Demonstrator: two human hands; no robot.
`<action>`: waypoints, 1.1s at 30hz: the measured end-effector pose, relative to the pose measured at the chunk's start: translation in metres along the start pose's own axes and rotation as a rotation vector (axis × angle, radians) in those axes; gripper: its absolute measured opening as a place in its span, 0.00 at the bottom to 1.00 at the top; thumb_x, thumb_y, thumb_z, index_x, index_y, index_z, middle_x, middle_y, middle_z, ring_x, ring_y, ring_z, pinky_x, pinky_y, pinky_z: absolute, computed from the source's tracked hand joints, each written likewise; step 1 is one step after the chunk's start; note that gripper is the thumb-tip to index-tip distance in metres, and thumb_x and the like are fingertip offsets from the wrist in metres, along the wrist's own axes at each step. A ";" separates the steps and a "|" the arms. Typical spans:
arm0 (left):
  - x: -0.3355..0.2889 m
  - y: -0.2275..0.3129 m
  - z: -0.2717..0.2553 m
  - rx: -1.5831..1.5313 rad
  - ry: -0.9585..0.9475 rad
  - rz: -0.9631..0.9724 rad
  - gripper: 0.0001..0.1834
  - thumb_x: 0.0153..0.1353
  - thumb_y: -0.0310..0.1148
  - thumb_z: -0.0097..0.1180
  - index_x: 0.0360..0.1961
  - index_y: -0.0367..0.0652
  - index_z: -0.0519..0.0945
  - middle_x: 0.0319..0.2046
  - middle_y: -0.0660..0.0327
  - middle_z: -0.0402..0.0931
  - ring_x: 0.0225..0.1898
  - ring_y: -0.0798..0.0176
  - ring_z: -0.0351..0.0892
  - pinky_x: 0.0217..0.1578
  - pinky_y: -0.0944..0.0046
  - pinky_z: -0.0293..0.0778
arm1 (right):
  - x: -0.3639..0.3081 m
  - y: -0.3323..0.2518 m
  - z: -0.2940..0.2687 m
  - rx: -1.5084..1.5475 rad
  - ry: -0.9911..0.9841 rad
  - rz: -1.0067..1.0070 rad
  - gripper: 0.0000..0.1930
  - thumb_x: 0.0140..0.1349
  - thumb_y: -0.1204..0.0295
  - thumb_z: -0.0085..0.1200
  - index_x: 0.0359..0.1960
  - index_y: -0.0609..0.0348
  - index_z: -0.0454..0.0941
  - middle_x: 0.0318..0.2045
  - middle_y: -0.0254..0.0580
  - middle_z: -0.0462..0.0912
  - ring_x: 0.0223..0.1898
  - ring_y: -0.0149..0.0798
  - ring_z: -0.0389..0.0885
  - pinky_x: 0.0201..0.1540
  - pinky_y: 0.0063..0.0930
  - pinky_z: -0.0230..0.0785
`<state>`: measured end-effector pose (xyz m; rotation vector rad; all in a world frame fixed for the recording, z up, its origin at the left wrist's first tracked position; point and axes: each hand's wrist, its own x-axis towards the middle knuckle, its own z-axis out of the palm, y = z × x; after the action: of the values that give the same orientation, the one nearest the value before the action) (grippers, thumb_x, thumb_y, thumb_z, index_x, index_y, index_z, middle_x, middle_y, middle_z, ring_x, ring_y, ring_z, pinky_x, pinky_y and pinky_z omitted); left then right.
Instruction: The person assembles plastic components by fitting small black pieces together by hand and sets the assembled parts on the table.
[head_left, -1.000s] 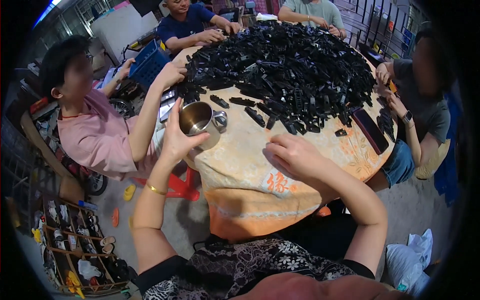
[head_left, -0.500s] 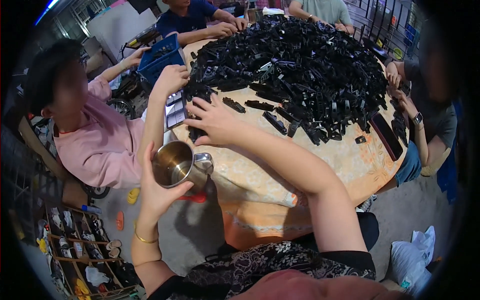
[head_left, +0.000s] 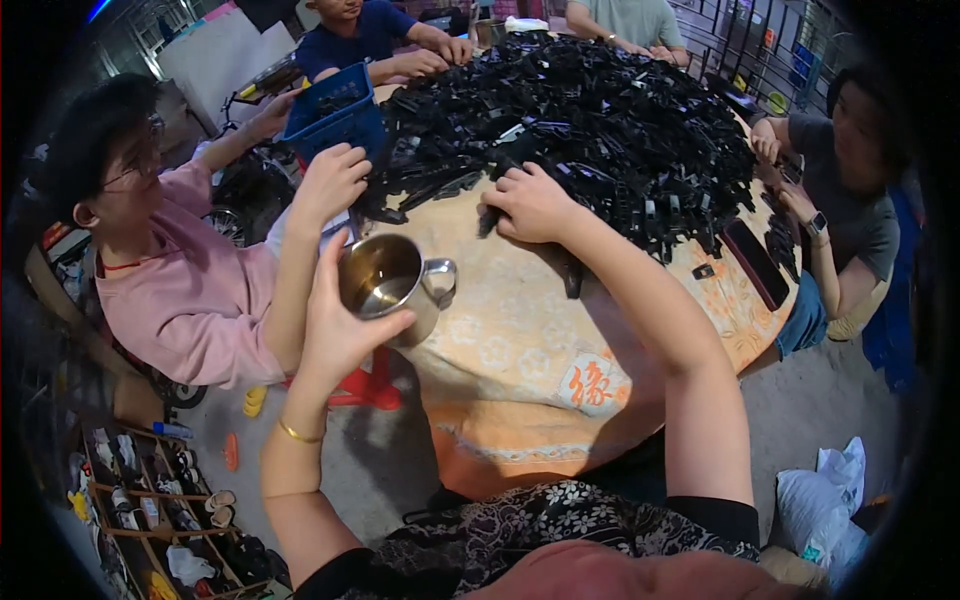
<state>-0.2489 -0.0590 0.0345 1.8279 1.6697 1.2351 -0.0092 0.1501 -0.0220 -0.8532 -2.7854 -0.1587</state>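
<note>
My left hand (head_left: pixel 345 325) is wrapped round a shiny steel mug (head_left: pixel 425 318), thumb on the near side, its handle pointing right. The mug's open mouth faces up, held above the table's near-left edge; whether the amber tone inside is liquid or reflection I cannot tell. My right hand (head_left: pixel 535 205) rests at the near edge of a big heap of black plastic parts (head_left: pixel 620 130). Its fingers curl down over a few of these parts, one dark piece showing below the fingertips. Another loose part (head_left: pixel 573 280) lies just below this hand.
A patterned orange-yellow cloth (head_left: pixel 500 330) covers the round table. At its right lies a dark phone (head_left: pixel 757 265). On my left a person in pink holds a blue basket (head_left: pixel 335 110); other people work around the heap. A shoe rack (head_left: pixel 150 510) and white sacks (head_left: pixel 820 510) stand on the floor.
My right hand has moved right from near the pink-sleeved arm, its spread fingers now curled. Loose parts in front of the heap have been shifted. The mug has moved slightly right.
</note>
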 end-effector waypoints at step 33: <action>0.055 0.060 0.216 0.610 -0.266 0.460 0.30 0.53 0.46 0.65 0.46 0.31 0.72 0.43 0.44 0.71 0.44 0.43 0.72 0.42 0.52 0.73 | -0.269 0.027 -0.070 0.184 0.291 0.443 0.16 0.51 0.78 0.58 0.45 0.61 0.80 0.46 0.41 0.80 0.50 0.47 0.73 0.53 0.37 0.68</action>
<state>-0.0470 0.0389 -0.0184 2.7180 1.6334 0.5973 0.2350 0.0154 -0.0188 -1.2560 -2.2418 0.0461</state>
